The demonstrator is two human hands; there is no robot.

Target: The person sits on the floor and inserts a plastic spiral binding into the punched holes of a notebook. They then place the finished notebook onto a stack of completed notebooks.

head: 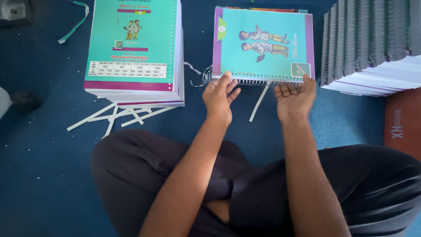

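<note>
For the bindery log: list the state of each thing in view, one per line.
Spiral notebook: closed, flat, coil toward the person.
Left hand: open, fingertips on the coil.
Right hand: open, at the coil.
Punched stack: unbound, piled.
Paper strips: scattered on the floor.

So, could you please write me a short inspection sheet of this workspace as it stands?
Surface: blue carpeted floor, speckled with small white bits.
Job's things: teal and purple spiral notebook lying flat, its wire spiral binding along the near edge.
Clutter: white paper strips under the left stack's near edge; one more strip between the hands; teal strip far left.
Grippers: left hand and right hand both at the binding, fingers on the near edge.
Cables: nothing seen.
Surroundings: stack of punched notebooks on the left; bound stacks on the right; red-brown board; the person sits cross-legged.
</note>
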